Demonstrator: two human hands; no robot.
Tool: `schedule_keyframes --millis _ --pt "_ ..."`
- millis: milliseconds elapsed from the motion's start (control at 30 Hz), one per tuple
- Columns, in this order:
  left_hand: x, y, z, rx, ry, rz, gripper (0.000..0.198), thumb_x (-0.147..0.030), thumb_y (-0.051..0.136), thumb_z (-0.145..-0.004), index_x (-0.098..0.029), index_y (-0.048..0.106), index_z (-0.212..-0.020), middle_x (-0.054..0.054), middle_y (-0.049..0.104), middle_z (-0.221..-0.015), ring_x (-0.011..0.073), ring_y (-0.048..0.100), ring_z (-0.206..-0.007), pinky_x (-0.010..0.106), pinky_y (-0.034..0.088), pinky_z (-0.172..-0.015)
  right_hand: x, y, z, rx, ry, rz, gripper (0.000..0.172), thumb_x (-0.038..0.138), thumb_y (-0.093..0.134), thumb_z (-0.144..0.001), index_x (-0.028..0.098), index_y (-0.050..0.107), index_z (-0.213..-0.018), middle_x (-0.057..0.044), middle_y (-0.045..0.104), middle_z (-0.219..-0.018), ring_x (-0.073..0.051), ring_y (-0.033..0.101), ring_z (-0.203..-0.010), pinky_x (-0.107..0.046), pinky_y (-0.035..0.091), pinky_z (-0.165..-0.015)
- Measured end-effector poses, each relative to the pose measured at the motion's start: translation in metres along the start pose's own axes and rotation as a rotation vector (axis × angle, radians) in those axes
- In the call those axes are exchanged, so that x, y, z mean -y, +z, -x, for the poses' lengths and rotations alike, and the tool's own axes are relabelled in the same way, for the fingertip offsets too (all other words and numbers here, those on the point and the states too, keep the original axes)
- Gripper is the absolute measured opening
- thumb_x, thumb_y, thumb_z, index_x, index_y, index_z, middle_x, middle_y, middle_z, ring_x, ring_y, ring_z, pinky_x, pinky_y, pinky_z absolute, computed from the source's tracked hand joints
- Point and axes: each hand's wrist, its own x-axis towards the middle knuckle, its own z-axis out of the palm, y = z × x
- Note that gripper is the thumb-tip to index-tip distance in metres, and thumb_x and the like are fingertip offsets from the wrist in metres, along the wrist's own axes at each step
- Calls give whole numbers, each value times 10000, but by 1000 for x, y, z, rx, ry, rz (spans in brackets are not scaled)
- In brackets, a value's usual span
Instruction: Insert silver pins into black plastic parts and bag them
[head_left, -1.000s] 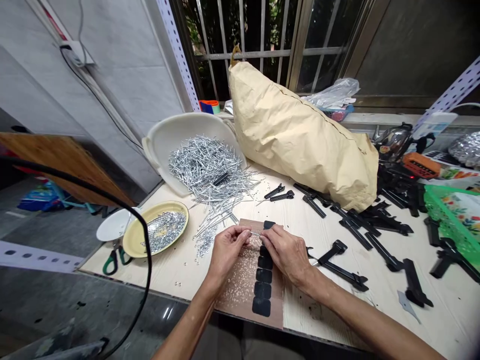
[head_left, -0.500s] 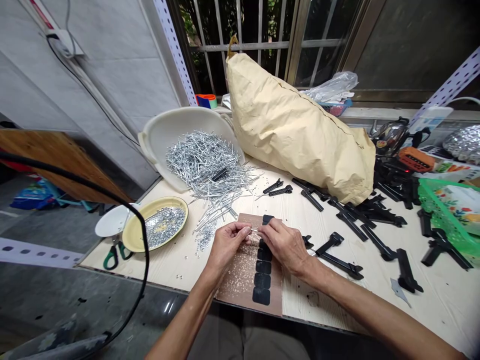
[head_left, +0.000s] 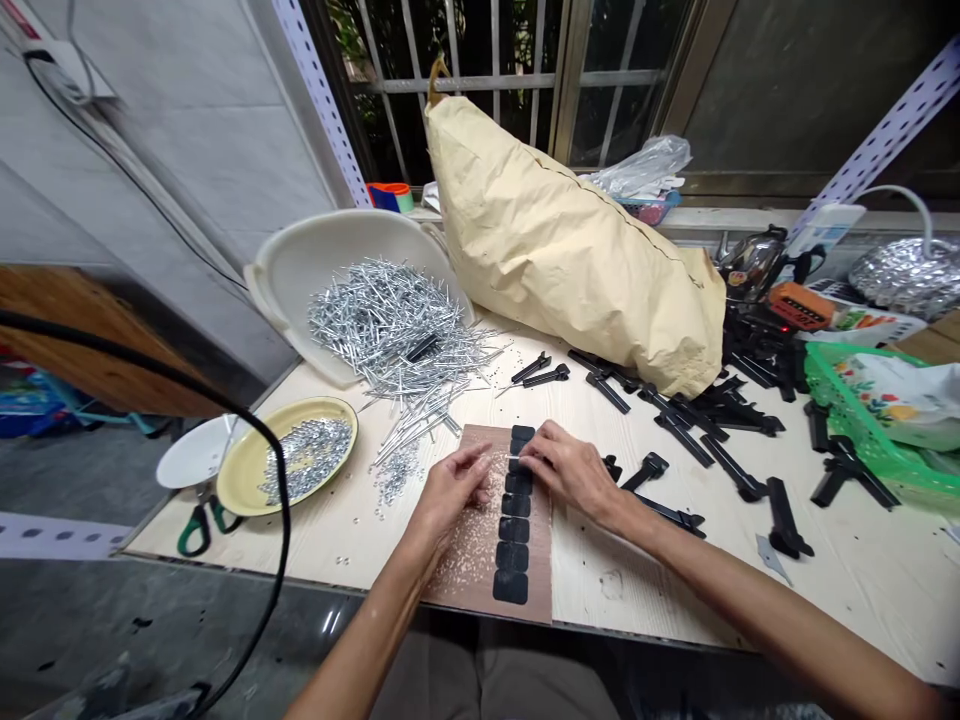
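Your right hand (head_left: 570, 475) fingers pinch a thin silver pin (head_left: 513, 458) above the brown board with black pads (head_left: 537, 570). Left hand (head_left: 450, 492) fingers curl beside its tip, grip unclear. Hold the pin level and rest your wrists on the pale wooden table (head_left: 360, 520).

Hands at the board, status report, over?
Right hand pinching thin silver metal pin. Left hand close beside, grip unclear. Both above brown flat board with black pads.

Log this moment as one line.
right hand: pinches metal pin | left hand: near pin, contact unclear | below: brown board, black pads
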Motion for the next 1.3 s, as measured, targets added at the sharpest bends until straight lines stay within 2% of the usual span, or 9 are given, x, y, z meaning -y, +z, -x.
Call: schedule_keyframes --millis 167,267,367,533,700,833,967,1133,1300 --pt "15 -4 -1 -170 205 -303 500 -420 582 -787 -174 553 -1222 47 640 -850 114 568 -632 215 435 -529 -32 6 1 -32 18 135 229 302 417 -945 178 587 -855 -30 541 -829 -131 502 -746 -208 311 -501" --pt "20 -3 0 -268 329 -467 462 -432 527 -822 -183 568 -1209 87 641 -1045 170 601 -837 280 470 -714 -20 15 22 30 -204 108 227 214 372 -955 167 570 -855 -19 524 -780 -118 470 -718 -210 329 -522" --pt "23 0 2 -315 358 -536 467 -439 484 -843 -199 541 -1239 77 650 -1026 177 605 -798 306 472 -727 -10 12 32 134 -459 69 224 163 353 -950 175 558 -861 -2 515 -765 -107 452 -694 -206 325 -516" --pt "23 1 3 -334 340 -544 450 -432 453 -864 -214 517 -1252 88 628 -1099 197 612 -898 308 463 -777 -22 -4 10 0 -89 138 267 184 325 -958 144 527 -790 -13 490 -743 -90 407 -600 -199 278 -453" --pt "24 1 2 -344 340 -548 427 -429 449 -869 -213 530 -1229 87 631 -1097 207 606 -938 310 461 -794 -15 3 15 144 -444 68 297 91 270 -942 165 507 -781 11 461 -714 -89 400 -627 -182 271 -451" --pt "25 1 3 -362 353 -581 412 -421 442 -875 -207 546 -1211 92 630 -1111 216 594 -975 328 450 -835 -12 7 11 33 -160 54 268 148 290 -956 146 493 -780 1 456 -724 -86 375 -596 -187 273 -442" --pt "24 2 5 -362 359 -603 405 -417 435 -879 -195 555 -1196 99 620 -1147 224 583 -1008 344 440 -867 -17 10 6 144 -358 19 277 128 271 -955 156 484 -781 2 455 -744 -88 380 -621 -187 261 -454" --pt "25 1 5 -358 390 -615 387 -399 432 -882 -190 564 -1180 102 611 -1175 237 561 -1064 365 419 -911 -35 8 -6 59 -136 29 247 169 300 -964 148 475 -790 3 446 -756 -80 373 -606 -191 268 -479" --pt "26 -1 4 -361 385 -617 383 -405 430 -881 -194 571 -1168 100 622 -1155 240 576 -1031 370 429 -892 -29 11 1 91 -203 51 191 206 385 -945 159 495 -795 7 468 -769 -85 390 -618 -202 275 -494"
